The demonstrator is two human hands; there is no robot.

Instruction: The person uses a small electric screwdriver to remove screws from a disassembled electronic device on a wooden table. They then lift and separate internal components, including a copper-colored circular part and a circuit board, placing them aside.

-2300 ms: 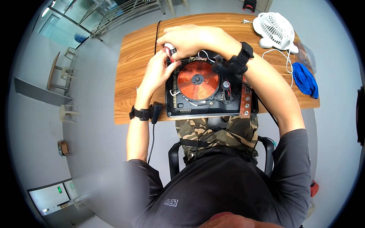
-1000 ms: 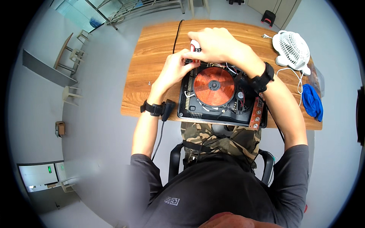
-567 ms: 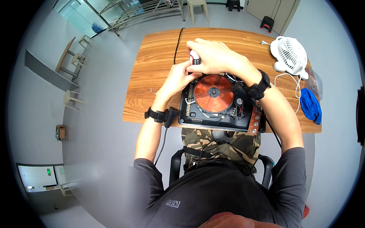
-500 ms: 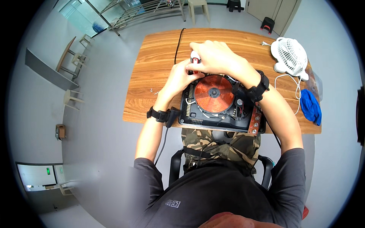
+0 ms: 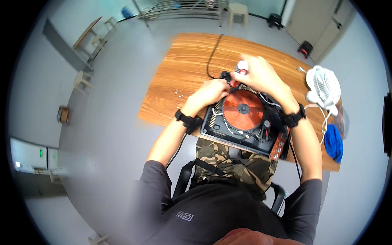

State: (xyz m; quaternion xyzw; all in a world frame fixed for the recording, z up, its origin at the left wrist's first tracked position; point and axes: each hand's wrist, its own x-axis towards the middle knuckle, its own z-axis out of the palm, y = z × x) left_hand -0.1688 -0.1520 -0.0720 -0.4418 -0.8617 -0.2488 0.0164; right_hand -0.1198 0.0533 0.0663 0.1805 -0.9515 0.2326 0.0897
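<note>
An opened induction cooker lies at the table's near edge, its round copper coil and wiring exposed in a black housing. My right hand is closed round the white and red handle of what looks like a screwdriver, held over the housing's far edge; its tip is hidden. Beside it, my left hand rests at the far left edge of the cooker. Its fingers are bent together near the tool's lower end, and what they pinch, if anything, is hidden.
A white fan with its cable and a blue cloth are at the table's right side. Small pale bits lie left of the cooker. A black cord runs to the far edge. A brown strip with round knobs sits at the cooker's right corner.
The whole view has shifted and turned slightly, so the table sits farther right and tilted. The tool's handle leans more now, and a black part beyond my left fingers has come into sight.
</note>
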